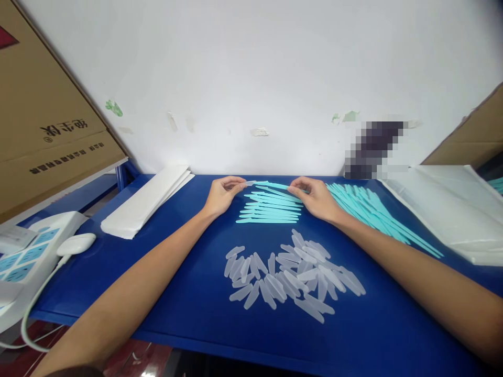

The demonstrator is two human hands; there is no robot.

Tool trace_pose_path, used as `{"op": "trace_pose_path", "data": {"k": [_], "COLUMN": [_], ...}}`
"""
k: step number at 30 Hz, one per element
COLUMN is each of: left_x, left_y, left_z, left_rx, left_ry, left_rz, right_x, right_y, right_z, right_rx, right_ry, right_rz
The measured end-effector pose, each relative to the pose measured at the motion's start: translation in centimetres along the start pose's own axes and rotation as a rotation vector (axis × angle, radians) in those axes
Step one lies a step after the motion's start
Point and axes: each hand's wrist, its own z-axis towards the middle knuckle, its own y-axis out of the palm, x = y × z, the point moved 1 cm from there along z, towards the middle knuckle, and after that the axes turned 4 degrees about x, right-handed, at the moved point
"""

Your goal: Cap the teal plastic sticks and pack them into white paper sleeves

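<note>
Far centre: teal stick (272, 185) runs left-right, left hand (223, 195) pinching clear cap (250, 183), right hand (315, 198) pinching opposite end (2 closed grips).

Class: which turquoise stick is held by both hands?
The stick farthest from the camera, above the neat row; left hand and right hand pinch its ends.

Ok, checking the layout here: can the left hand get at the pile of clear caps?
Probably yes: the clear caps lie uncovered on the blue table, nearer the person than the left hand, bare table between, though it holds a teal stick.
</note>
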Motion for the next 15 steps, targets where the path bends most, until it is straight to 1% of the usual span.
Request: {"op": "trace_pose_path", "data": {"k": [2,4,6,8,11,13,15], "left_x": [0.0,0.1,0.2,0.3,0.3,0.0,-0.2], "left_y": [0.0,0.1,0.4,0.7,1.0,1.0,0.8], "left_z": [-0.1,-0.1,-0.1,0.0,0.3,0.6,0.7], "left_rx": [-0.016,-0.057,-0.111,-0.133,-0.107,-0.074,-0.029], "left_ry": [0.008,0.020,0.035,0.041,0.043,0.048,0.061], "left_rz": [0.016,0.044,0.105,0.163,0.157,0.126,0.138], "right_x": [-0.1,-0.2,-0.3,-0.5,-0.4,-0.1,0.5], "right_y": [0.0,0.0,0.2,0.4,0.7,0.8,0.9], "right_z": [-0.1,-0.1,0.0,0.3,1.2,1.7,2.1], "right_rx": [-0.005,-0.015,-0.033,-0.056,-0.027,0.033,0.067], "right_ry": [0.003,-0.001,-0.031,-0.078,-0.107,-0.073,-0.019], "right_rz": [-0.009,-0.016,-0.034,-0.078,-0.158,-0.202,-0.245]}}
